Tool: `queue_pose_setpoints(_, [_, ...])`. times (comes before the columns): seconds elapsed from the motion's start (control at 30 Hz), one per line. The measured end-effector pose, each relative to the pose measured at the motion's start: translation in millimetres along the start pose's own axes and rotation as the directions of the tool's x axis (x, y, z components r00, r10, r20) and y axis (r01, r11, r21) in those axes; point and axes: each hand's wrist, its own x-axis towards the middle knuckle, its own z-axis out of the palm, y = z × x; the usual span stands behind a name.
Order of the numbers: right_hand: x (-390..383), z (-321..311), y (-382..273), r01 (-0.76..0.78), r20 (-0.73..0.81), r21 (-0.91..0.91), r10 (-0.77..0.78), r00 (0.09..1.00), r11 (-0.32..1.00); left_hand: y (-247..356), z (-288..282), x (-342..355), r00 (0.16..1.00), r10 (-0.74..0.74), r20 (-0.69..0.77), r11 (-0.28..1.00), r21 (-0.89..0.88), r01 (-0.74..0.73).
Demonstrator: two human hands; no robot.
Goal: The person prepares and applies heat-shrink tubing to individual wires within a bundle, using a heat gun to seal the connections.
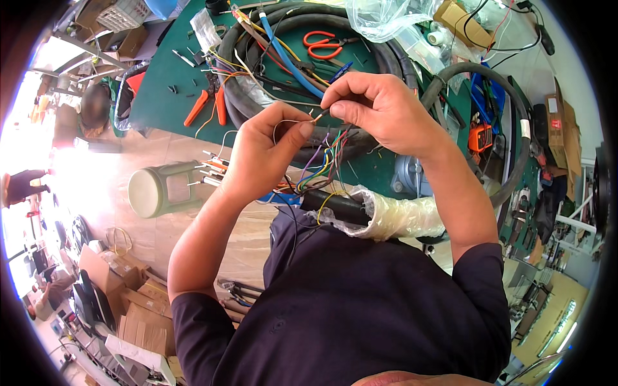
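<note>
- Dark shirt (367,309) closest to camera, fills 6 o'clock; bare forearms come off its sleeves toward 12.
- Left hand (267,151), 11 o'clock from centre: fingers curled, thumb and index pinching a thin light wire (283,122).
- Right hand (386,112), 1 o'clock: thumb and index closed on a small dark piece (325,112); kind can't be told.
- Pinched bits sit at 12 o'clock, fingertips near each other, over the table edge; can't tell if wire and dark piece touch.
- Multicoloured wires (335,154) fan out just below the hands, 1 o'clock, close to centre.
- Thick black cable end (341,207), 4 o'clock, near centre, partly inside crinkled clear wrap (409,217).
- Green table (161,80) spans 10 to 3 o'clock; coiled black cable (226,55) on it, 12 o'clock.
- Red-handled scissors (336,44) inside coil, 12 o'clock; blue cable (283,50) left of them.
- Orange-handled cutters (220,103), 10 to 11 o'clock, on table, handles spread.
- Clear plastic bags (386,16), 1 o'clock; orange meter (479,137), 2 to 3 o'clock.
- Pale stool (147,193) on floor, 9 o'clock; cardboard boxes (145,325), 8 o'clock.
</note>
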Motion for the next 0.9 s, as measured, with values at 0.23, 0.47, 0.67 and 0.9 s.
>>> queue_pose_setpoints(0.23, [-2, 0, 2, -0.007, 0.02, -0.076, 0.008, 1.0, 0.997, 4, 1, 1, 1.0, -0.016, 0.017, 1.0, 0.027, 0.015])
queue_pose_setpoints(0.47, [-5, 10, 13, 0.026, -0.003, -0.169, -0.027, 1.0, 0.985, 5, 5, 0, 1.0, -0.019, 0.007, 0.995, 0.097, 0.019])
queue_pose_setpoints(0.67, [-9, 14, 19, -0.068, -0.077, -0.062, 0.063, 0.995, 0.996, 4, 15, 0, 0.987, 0.077, -0.141, 0.993, 0.097, -0.064])
queue_pose_setpoints(0.9, [-13, 16, 25, -0.058, -0.081, -0.091, 0.051, 0.995, 0.994, -1, 13, -2, 0.945, 0.307, -0.111, 0.889, 0.388, -0.243])
